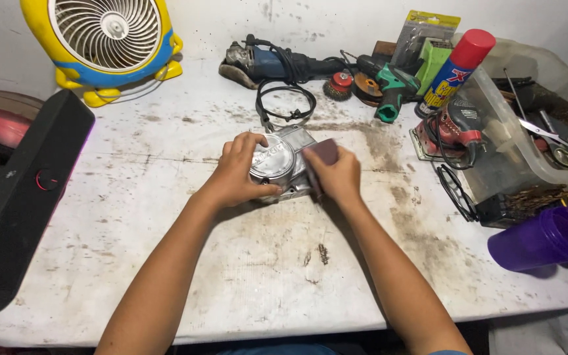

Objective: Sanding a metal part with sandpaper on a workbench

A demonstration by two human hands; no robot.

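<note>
Stained and scuffed, the white counter runs wide under your arms, with a black speaker bar lying along its left edge and a yellow-and-blue fan standing at the far left corner. Along the back wall lie a blue angle grinder, its looped black cable and a green power tool; to the right a clear plastic bin holds scissors and odd tools, a red-capped spray can leans at its far side, and a purple cup lies on its side near the edge.

At the middle sits the metal engine cover, silvery, resting flat on the counter. Your left hand is curled over its round face, fingers closed on the rim to steady it. Your right hand pinches a folded piece of dark sandpaper against the cover's right edge, its grip closed on the sheet.

To rub well, you should press the cover down firmly with the left hand so it cannot slide, keep the paper flat against the metal, and work in short, even strokes along the edge rather than digging at one spot.
</note>
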